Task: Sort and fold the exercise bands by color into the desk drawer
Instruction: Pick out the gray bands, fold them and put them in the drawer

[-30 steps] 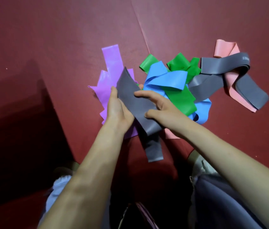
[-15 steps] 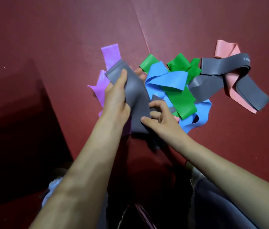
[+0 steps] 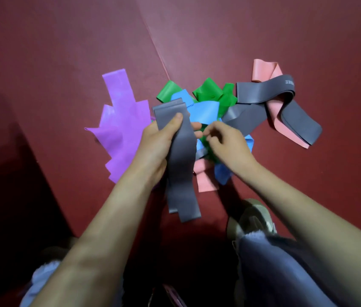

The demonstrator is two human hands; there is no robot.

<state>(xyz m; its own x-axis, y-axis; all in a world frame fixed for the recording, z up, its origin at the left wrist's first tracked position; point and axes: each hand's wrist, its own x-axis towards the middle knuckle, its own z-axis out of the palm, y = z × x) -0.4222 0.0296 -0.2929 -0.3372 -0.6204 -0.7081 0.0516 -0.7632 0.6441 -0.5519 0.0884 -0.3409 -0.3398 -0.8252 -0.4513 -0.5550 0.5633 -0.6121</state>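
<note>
The left hand (image 3: 155, 145) grips a doubled grey band (image 3: 180, 173), thumb on top, just left of the pile (image 3: 205, 111), while the right hand (image 3: 226, 145) curls into the pile, hold unclear, and the band's dangling tails could snag and drag other colours.

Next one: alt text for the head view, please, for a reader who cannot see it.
The left hand grips a doubled grey band that hangs down, while the right hand, blurred, reaches into a tangle of green, blue, pink and grey bands on a dark red floor. Purple bands lie at the left of it.
</note>
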